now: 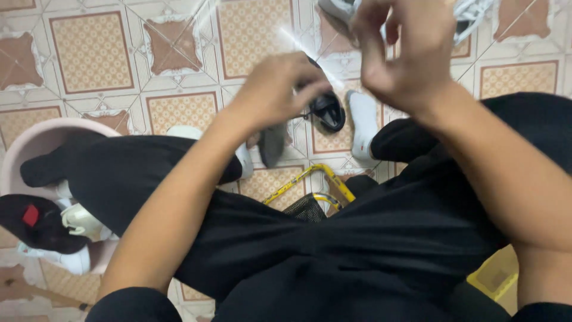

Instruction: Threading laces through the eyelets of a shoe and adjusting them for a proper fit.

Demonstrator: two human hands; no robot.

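My left hand (277,89) is closed around a small dark shoe (327,111), with a grey flap (271,145) hanging below the fingers. Higher up and to the right, my right hand (405,50) has its fingers pinched together. A thin white thread (310,53), blurred, runs between the two hands, so the right hand seems to pinch its end. Both hands hover over my lap in black trousers (357,238), above a patterned tile floor (89,53).
A pink basin (36,140) at the left holds a black shoe with a red patch (33,220) and white sneakers (80,223). A yellow frame with black mesh (310,200) sits between my legs. Grey-white sneakers (471,12) lie at the top. A yellow box (494,277) is at lower right.
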